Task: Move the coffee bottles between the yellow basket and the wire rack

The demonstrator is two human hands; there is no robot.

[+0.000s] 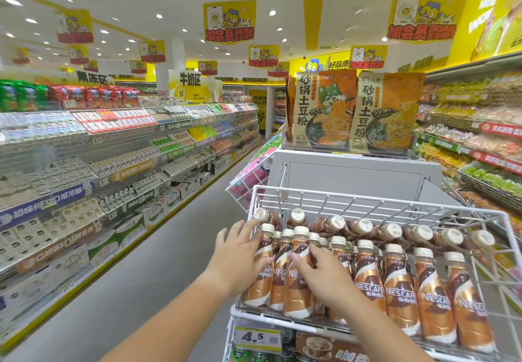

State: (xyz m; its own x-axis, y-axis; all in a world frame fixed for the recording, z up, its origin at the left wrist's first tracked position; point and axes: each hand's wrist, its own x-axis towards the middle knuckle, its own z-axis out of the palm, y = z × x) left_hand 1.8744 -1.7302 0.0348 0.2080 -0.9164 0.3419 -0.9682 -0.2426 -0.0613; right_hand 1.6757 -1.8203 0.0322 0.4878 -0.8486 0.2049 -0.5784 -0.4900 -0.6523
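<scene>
A white wire rack (375, 202) holds several brown Nescafe coffee bottles (399, 282) with cream caps, standing in front and lying down at the back. My left hand (240, 251) wraps around the leftmost standing bottle (261, 274). My right hand (324, 274) rests with spread fingers on the front of the neighbouring bottles (299, 274), touching them. No yellow basket is in view.
A long shelf of milk cartons (113, 169) runs along the left of the grey aisle (169, 248). Noodle packs (353, 110) stand on a grey unit behind the rack. Snack shelves (480, 150) line the right. A 4.5 price tag (257, 337) hangs below the rack.
</scene>
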